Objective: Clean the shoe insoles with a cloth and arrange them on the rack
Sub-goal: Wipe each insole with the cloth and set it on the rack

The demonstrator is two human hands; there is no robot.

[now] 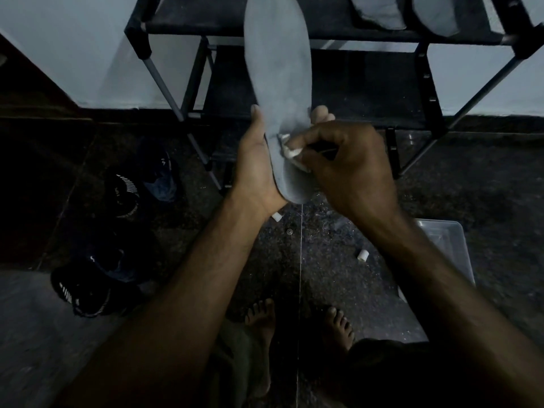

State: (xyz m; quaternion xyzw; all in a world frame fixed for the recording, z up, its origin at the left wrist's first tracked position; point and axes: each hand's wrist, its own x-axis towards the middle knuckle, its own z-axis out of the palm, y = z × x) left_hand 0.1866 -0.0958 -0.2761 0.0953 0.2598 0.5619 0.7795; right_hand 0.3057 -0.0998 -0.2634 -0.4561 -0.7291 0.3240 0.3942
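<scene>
On smooth grey insole (278, 69), crumpled white cloth (291, 151).

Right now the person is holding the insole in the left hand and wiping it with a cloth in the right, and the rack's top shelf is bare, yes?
Not quite. In the head view two insoles already lie on the rack's top shelf. The rest holds: the left hand holds the insole, and the right hand wipes it with the cloth.
</scene>
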